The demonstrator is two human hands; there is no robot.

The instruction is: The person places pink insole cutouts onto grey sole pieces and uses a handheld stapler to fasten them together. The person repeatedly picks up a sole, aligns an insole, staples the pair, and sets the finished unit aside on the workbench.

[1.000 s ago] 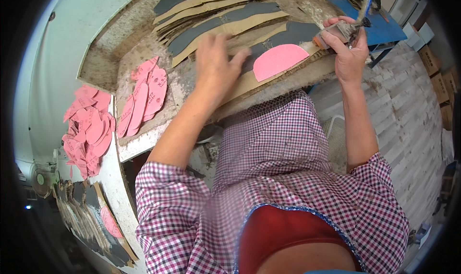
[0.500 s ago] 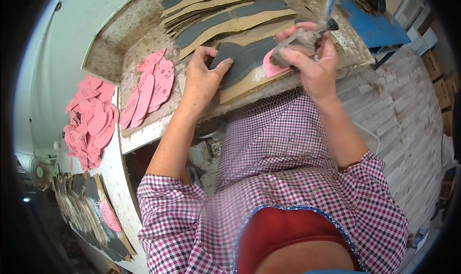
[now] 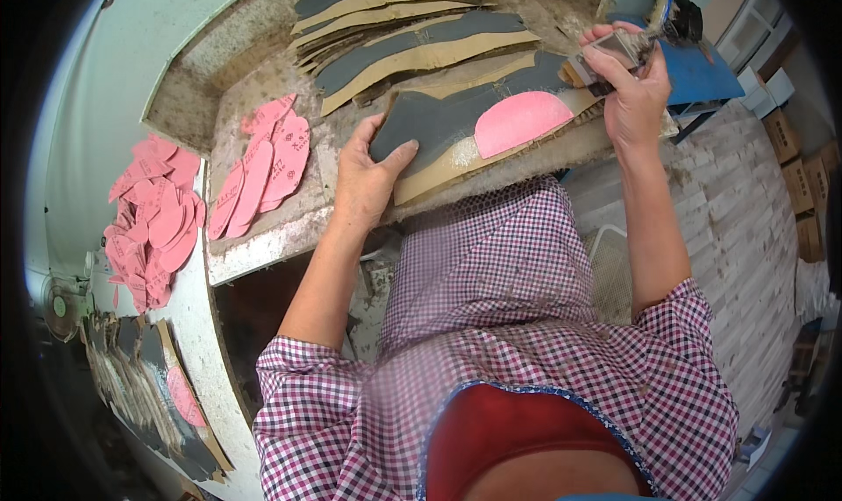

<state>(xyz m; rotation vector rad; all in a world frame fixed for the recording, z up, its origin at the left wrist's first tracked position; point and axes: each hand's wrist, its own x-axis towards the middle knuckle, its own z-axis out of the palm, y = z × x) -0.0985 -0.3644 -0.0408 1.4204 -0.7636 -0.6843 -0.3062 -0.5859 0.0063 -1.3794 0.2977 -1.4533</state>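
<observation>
A long cut sheet piece [image 3: 438, 115], dark grey with a tan border, lies near the bench's front edge. A pink half-oval patch [image 3: 524, 124] rests flat on it, over the grey and tan parts, beside a whitish glossy smear. My left hand [image 3: 368, 169] grips the piece's left end, thumb on top and fingers partly hidden beneath. My right hand [image 3: 636, 93] is closed round a grimy metal hand tool [image 3: 614, 52] with a hose at its top, held at the piece's right end. The tool's exact kind is unclear.
Several similar grey and tan pieces [image 3: 421, 40] lie stacked behind on the grimy bench [image 3: 254, 84]. Loose pink patches [image 3: 263, 172] lie left of my hand, with a bigger heap [image 3: 158, 220] beyond. More pieces [image 3: 158, 387] overlap at lower left. A blue table [image 3: 710, 71] stands at right.
My right hand with the tool has moved right and slightly up, off the pink patch, which now shows whole. My left hand still grips the piece, whose right end now shows more.
</observation>
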